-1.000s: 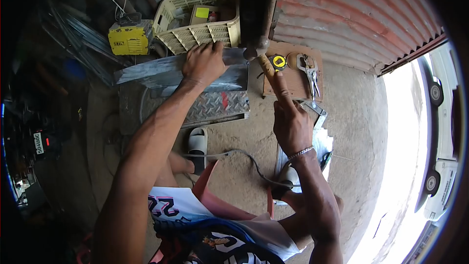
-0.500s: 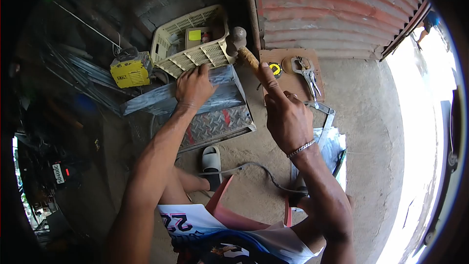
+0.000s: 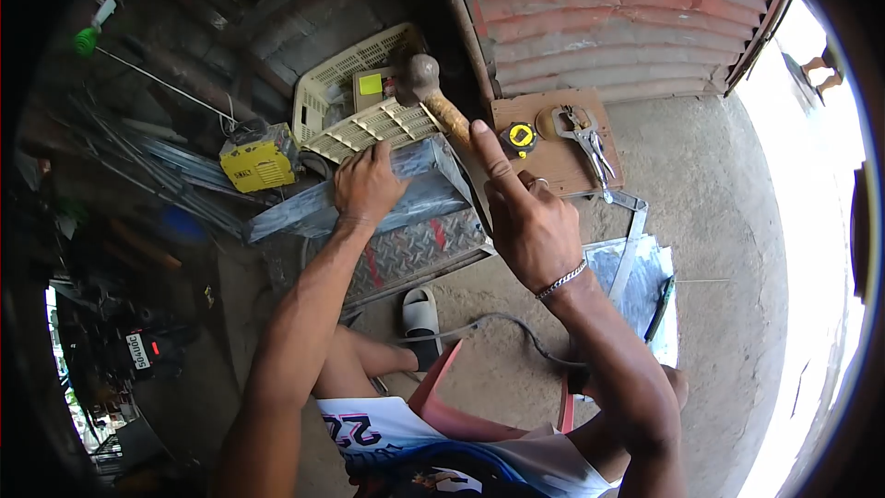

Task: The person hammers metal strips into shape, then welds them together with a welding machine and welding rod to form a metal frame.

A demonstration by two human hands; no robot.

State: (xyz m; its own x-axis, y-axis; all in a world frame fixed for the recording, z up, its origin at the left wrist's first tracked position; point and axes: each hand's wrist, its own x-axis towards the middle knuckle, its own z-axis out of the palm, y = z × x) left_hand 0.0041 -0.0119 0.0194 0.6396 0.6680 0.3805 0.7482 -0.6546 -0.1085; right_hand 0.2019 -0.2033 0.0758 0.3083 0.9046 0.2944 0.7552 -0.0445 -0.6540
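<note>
My right hand [image 3: 536,232] is wrapped round the handle of a hammer [image 3: 446,116], index finger stretched along it. The hammer's rounded metal head is raised, and in the view it overlaps the crate's right end. My left hand [image 3: 367,186] grips the upper edge of a bent piece of grey sheet metal [image 3: 426,186], fingers over the far side. That piece rests on a checkered metal plate [image 3: 415,247] with red marks. Most of the hammer's grip is hidden inside my right hand.
Behind the sheet metal stands a cream plastic crate [image 3: 369,132] beside a yellow machine [image 3: 259,160]. A wooden board [image 3: 553,155] carries a tape measure [image 3: 519,137] and locking pliers [image 3: 584,142]. A metal square [image 3: 631,244] lies over another sheet [image 3: 604,266]. A cable [image 3: 518,327] crosses the floor.
The hammer head has moved left and now overlaps the crate. My left hand keeps its hold on the sheet metal. The whole view has shifted slightly.
</note>
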